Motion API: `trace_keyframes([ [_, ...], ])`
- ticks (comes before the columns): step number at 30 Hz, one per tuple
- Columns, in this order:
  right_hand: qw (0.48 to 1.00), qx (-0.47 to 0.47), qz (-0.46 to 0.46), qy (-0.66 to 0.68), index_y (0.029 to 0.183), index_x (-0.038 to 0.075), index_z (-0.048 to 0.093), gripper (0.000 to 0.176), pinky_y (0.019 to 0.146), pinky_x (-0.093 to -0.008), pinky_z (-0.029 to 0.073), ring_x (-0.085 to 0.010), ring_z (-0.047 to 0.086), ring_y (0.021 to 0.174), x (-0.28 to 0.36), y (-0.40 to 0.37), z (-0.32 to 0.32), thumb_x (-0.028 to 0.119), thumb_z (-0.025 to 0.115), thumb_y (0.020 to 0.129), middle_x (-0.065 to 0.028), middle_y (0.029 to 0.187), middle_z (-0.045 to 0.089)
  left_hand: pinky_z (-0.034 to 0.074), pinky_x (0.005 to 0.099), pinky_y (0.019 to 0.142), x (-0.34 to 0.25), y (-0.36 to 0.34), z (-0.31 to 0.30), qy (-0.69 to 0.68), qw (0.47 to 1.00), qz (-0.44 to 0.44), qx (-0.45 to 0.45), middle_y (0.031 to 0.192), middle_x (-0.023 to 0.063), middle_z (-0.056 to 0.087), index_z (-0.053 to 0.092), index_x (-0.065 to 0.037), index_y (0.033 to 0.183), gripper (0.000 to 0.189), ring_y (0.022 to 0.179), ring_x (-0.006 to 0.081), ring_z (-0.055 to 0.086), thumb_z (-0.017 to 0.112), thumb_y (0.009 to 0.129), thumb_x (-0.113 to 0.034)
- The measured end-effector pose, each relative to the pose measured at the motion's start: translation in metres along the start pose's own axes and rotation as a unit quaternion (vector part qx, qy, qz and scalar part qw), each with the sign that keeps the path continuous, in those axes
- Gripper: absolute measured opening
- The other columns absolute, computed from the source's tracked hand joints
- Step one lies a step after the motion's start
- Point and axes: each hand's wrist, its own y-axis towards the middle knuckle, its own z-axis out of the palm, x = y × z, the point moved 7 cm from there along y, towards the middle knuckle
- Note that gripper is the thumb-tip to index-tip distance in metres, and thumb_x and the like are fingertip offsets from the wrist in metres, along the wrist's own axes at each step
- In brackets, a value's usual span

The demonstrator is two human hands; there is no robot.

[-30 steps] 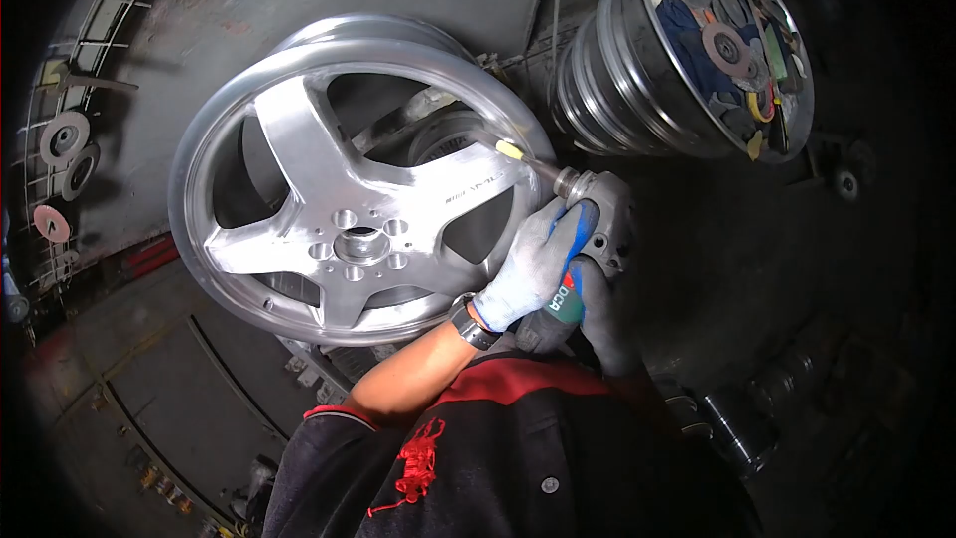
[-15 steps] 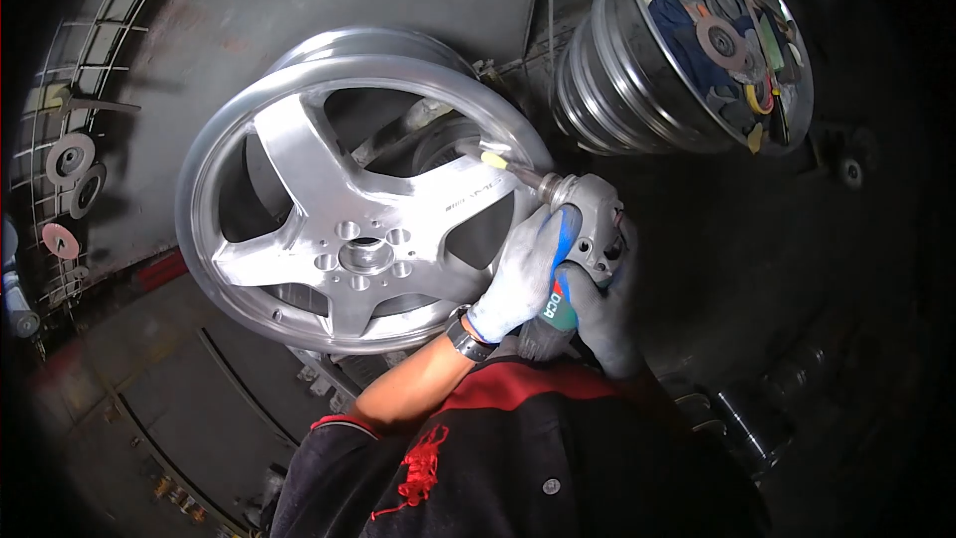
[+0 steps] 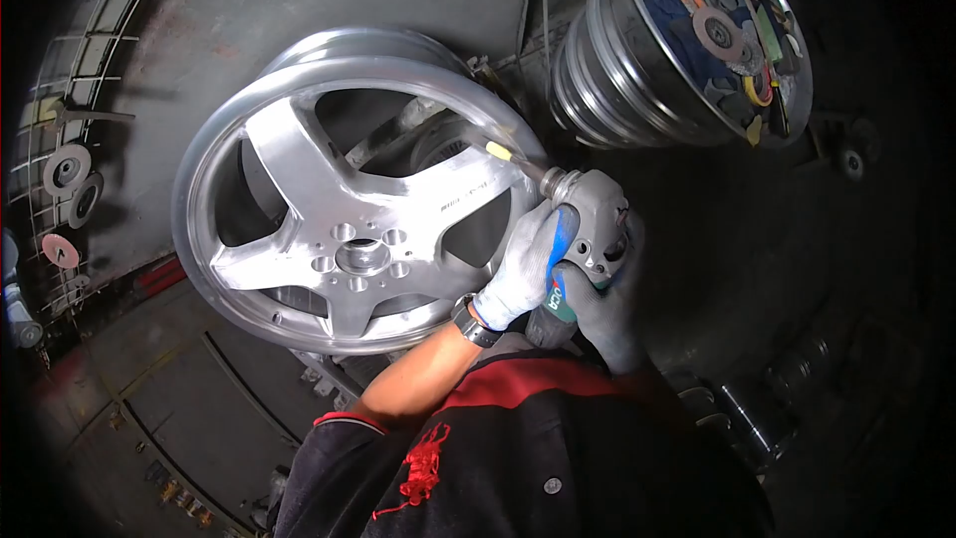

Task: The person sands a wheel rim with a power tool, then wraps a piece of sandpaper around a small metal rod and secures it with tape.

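A silver five-spoke alloy wheel [image 3: 329,199] stands on edge on a grey work stand. I hold a grey die grinder [image 3: 596,224] with both gloved hands. My left hand [image 3: 523,269] wraps the front of its body. Lower on the tool, my right hand [image 3: 602,309] grips the handle. The grinder's small yellow tip [image 3: 498,150] touches the wheel's rim beside the upper right spoke.
A second wheel [image 3: 597,70] lies at the upper right, its face filled with several sanding discs and abrasive pads [image 3: 722,35]. Grinding discs [image 3: 65,169] hang on a rack at the left. The dark metal bench [image 3: 199,379] extends below the wheel.
The grinder tip has shifted slightly back and forth along the rim near the upper right spoke. Both hands stay on the tool.
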Motion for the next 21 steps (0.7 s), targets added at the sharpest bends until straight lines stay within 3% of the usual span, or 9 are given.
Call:
trace_keyframes([
  [3, 1.000, 0.001, 0.005, 0.006, 0.158, 0.002, 0.024, 0.101, 0.112, -0.0425, 0.046, -0.0291, 0.050, 0.136, 0.007, -0.002, 0.004, 0.007, 0.085, 0.077, -0.0204, 0.147, 0.045, 0.050, 0.0378, 0.100, -0.001, -0.001, 0.000, -0.109, 0.993, -0.036, -0.011, 0.127, 0.0227, 0.066, 0.057, 0.009, 0.137, 0.054, 0.115, 0.0290, 0.066, 0.047, 0.110, -0.038],
  [5, 1.000, 0.013, -0.011, -0.026, 0.158, 0.002, 0.025, 0.097, 0.113, -0.0416, 0.045, -0.0276, 0.050, 0.136, 0.009, -0.002, 0.007, 0.005, 0.080, 0.079, -0.0192, 0.148, 0.045, 0.049, 0.0369, 0.104, 0.032, -0.012, 0.009, -0.294, 0.922, -0.251, -0.005, 0.130, 0.0185, 0.066, 0.056, 0.007, 0.140, 0.061, 0.119, 0.0246, 0.064, 0.049, 0.109, -0.044],
  [6, 0.999, 0.006, -0.024, -0.045, 0.157, 0.002, 0.024, 0.101, 0.112, -0.0425, 0.046, -0.0289, 0.051, 0.136, 0.006, -0.004, 0.006, 0.006, 0.085, 0.077, -0.0203, 0.147, 0.045, 0.049, 0.0369, 0.104, 0.029, -0.010, 0.008, -0.295, 0.922, -0.250, -0.005, 0.130, 0.0185, 0.066, 0.056, 0.007, 0.140, 0.061, 0.119, 0.0246, 0.064, 0.049, 0.109, -0.044],
  [8, 0.997, -0.001, -0.036, -0.065, 0.156, 0.002, 0.024, 0.106, 0.112, -0.0433, 0.047, -0.0303, 0.052, 0.136, 0.005, -0.004, 0.004, 0.007, 0.091, 0.074, -0.0214, 0.146, 0.046, 0.049, 0.0376, 0.104, 0.006, -0.001, 0.001, -0.151, 0.981, -0.122, 0.003, 0.132, 0.0176, 0.065, 0.056, 0.006, 0.141, 0.061, 0.122, 0.0229, 0.062, 0.048, 0.110, -0.045],
  [11, 1.000, -0.021, 0.004, -0.013, 0.156, 0.002, 0.024, 0.107, 0.112, -0.0430, 0.047, -0.0297, 0.053, 0.135, 0.000, -0.002, 0.004, 0.006, 0.092, 0.073, -0.0211, 0.146, 0.046, 0.049, 0.0381, 0.104, 0.005, 0.001, -0.004, -0.063, 0.993, -0.097, 0.010, 0.132, 0.0177, 0.065, 0.056, 0.006, 0.141, 0.060, 0.120, 0.0236, 0.063, 0.049, 0.110, -0.044],
  [15, 1.000, 0.009, -0.013, -0.019, 0.156, 0.000, 0.024, 0.105, 0.112, -0.0426, 0.047, -0.0290, 0.053, 0.134, 0.008, 0.005, 0.012, 0.008, 0.091, 0.075, -0.0206, 0.146, 0.046, 0.049, 0.0382, 0.104, 0.020, 0.002, -0.003, -0.275, 0.939, -0.205, -0.012, 0.131, 0.0205, 0.065, 0.057, 0.006, 0.140, 0.058, 0.117, 0.0279, 0.066, 0.049, 0.109, -0.042],
  [16, 0.998, 0.015, -0.031, -0.052, 0.156, 0.000, 0.024, 0.103, 0.112, -0.0420, 0.047, -0.0287, 0.053, 0.134, 0.011, 0.005, 0.011, 0.008, 0.089, 0.077, -0.0205, 0.146, 0.045, 0.049, 0.0382, 0.104, 0.010, 0.004, -0.010, -0.082, 0.995, -0.055, -0.017, 0.129, 0.0220, 0.066, 0.057, 0.006, 0.139, 0.056, 0.116, 0.0304, 0.066, 0.047, 0.110, -0.041],
  [17, 0.998, 0.014, -0.031, -0.052, 0.156, 0.000, 0.024, 0.103, 0.112, -0.0420, 0.047, -0.0287, 0.053, 0.134, 0.007, 0.002, 0.009, 0.008, 0.089, 0.077, -0.0205, 0.146, 0.045, 0.049, 0.0381, 0.104, -0.004, -0.001, -0.008, 0.115, 0.988, 0.099, -0.021, 0.128, 0.0235, 0.066, 0.058, 0.006, 0.137, 0.054, 0.115, 0.0330, 0.067, 0.046, 0.110, -0.039],
  [21, 1.000, -0.020, 0.008, -0.003, 0.157, 0.000, 0.022, 0.102, 0.114, -0.0416, 0.046, -0.0291, 0.051, 0.135, -0.004, -0.005, -0.003, 0.006, 0.086, 0.078, -0.0204, 0.146, 0.045, 0.051, 0.0395, 0.100, 0.003, -0.010, -0.002, 0.134, 0.984, 0.101, -0.054, 0.123, 0.0254, 0.066, 0.059, 0.007, 0.132, 0.046, 0.113, 0.0370, 0.067, 0.047, 0.109, -0.031],
])
